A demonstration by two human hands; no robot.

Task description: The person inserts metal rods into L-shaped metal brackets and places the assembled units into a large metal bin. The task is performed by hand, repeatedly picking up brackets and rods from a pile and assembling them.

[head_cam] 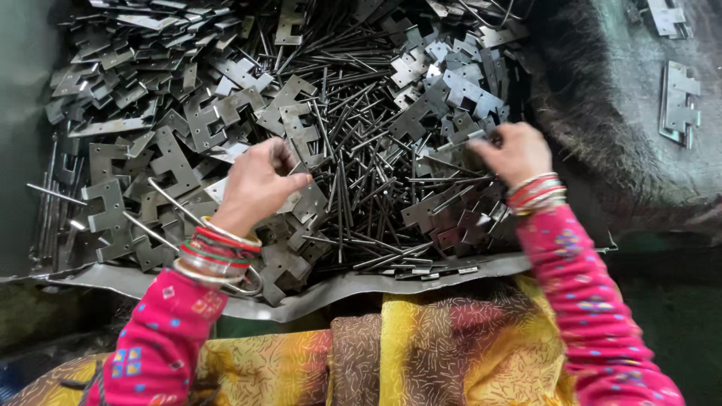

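Observation:
A big heap of grey metal hinge plates point(188, 128) and thin steel pins point(353, 150) lies in front of me. My left hand point(259, 184) hovers over the plates at the left of the pin pile, fingers curled and pinched together; what it grips is hidden. My right hand point(511, 150) reaches into the plates at the right side, fingers closed on a hinge plate point(470, 135) at the heap's edge. Both wrists carry red and gold bangles, with pink sleeves behind them.
A bent metal sheet point(338, 289) edges the heap near my lap, which is covered in yellow and brown cloth. A dark fuzzy mat point(579, 98) lies to the right. A stack of assembled hinges point(679, 105) rests on the far right floor.

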